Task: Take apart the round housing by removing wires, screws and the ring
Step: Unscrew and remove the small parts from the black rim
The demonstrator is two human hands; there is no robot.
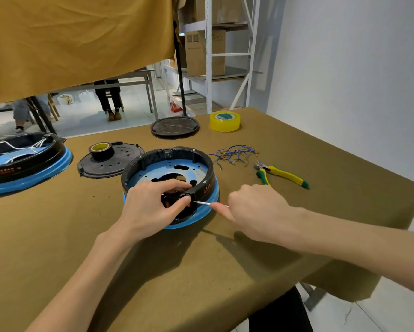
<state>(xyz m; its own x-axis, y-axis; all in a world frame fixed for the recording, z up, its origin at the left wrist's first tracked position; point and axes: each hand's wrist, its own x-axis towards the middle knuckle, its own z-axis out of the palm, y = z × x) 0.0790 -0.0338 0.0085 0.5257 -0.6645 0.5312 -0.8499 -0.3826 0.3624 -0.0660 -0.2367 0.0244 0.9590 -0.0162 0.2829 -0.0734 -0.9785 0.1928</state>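
Round housing (170,173) sits mid-counter (297,236), left hand (150,207) pinching a small black part at its near rim between thumb and fingers (174,184), right hand (256,212) curled around a screwdriver (202,202) whose tip meets that spot, removed blue wires (234,154) and pliers (280,174) lying just right.

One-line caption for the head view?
Left hand steadies the round housing while right hand drives a screwdriver into its rim.

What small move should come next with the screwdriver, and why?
Probably turn the screwdriver to loosen the screw: the right hand has its tip at the housing's near rim, and the left hand grips the black part there.
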